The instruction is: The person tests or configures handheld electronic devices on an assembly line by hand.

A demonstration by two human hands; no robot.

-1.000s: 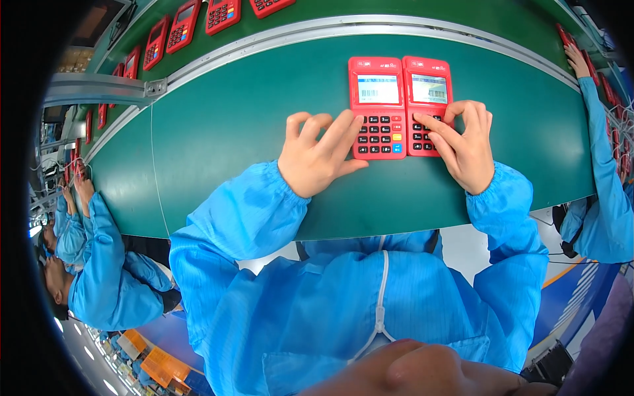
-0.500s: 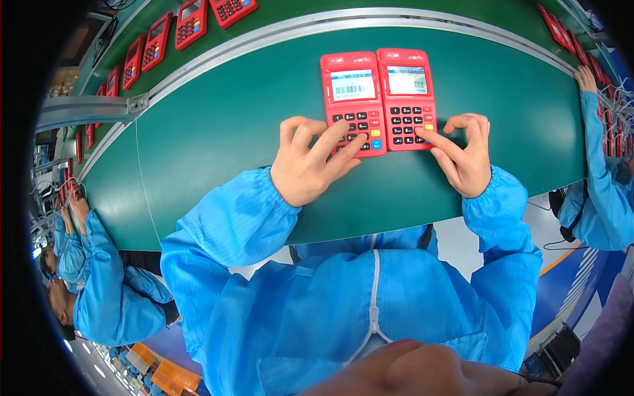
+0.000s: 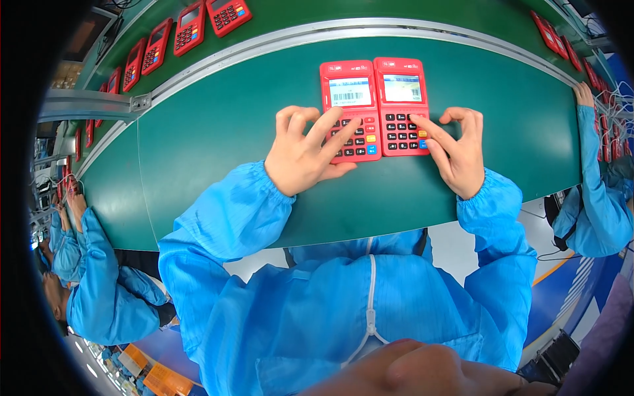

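Both forearms in blue sleeves with elastic cuffs come up from the lower frame to centre. Bare left hand [image 3: 305,155]: palm down, fingers spread, index and middle extended up-right. Bare right hand [image 3: 456,148]: index pointing up-left, other fingers curled loosely.

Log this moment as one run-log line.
left hand: pressing left red keypad | right hand: pressing right red keypad | green table

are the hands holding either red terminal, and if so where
Neither is held. The left hand presses fingertips on the left terminal's keypad, the right hand on the right terminal's keypad; both lie flat on the green table.
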